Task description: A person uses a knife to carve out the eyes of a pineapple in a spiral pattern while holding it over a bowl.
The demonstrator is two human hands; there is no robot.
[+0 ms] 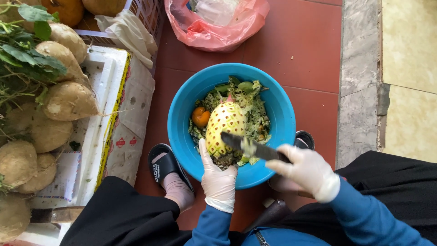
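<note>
The pineapple's (225,125) near end is hidden by the left hand (218,180). The knife (250,146) handle is covered by the right hand (307,171). The pink bag (214,27) and the tubers (27,136) at left are cut off by the edges.

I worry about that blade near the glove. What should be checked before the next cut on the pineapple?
1. Left hand grips the pineapple at its base: ok.
2. Right hand closed on the knife handle: ok.
3. Left thumb away from the blade: not ok, they are close together.
4. Pineapple over the blue basin, peelings inside: ok.
5. Blade sharpness: cannot tell.
</note>
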